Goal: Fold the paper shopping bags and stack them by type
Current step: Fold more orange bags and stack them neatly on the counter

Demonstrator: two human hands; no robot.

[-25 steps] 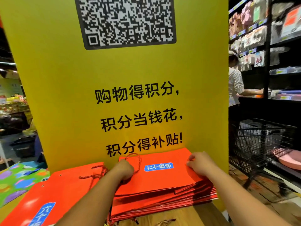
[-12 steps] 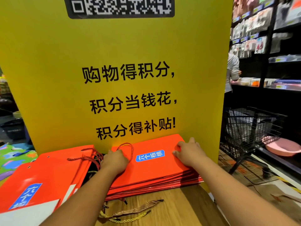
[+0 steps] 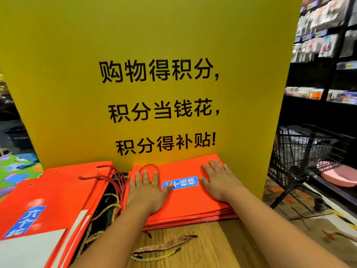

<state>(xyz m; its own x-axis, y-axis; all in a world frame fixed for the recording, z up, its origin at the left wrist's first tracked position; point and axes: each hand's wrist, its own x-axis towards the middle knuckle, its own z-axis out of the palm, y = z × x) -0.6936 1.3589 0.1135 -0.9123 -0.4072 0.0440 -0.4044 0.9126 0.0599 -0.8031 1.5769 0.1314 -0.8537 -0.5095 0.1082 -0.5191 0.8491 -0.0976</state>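
Both hands are down flat: left hand point(image 3: 146, 190) and right hand point(image 3: 220, 182) press on the stack of flattened orange-red paper shopping bags point(image 3: 185, 204) at the foot of the tall yellow sign board point(image 3: 154, 41). The fingers point(image 3: 145, 176) are straight and spread, gripping nothing. That stack looks well built. Just left of it on the wooden tabletop point(image 3: 212, 246), a looser pile of matching orange-red bags point(image 3: 63, 192) sprawls with its twisted rope handles point(image 3: 117, 178) tangled, so I'd call the job partway. The blue label point(image 3: 183, 182) appears to read 六个核桃. The board reads 购物得积分,积分当钱花,积分得补贴!
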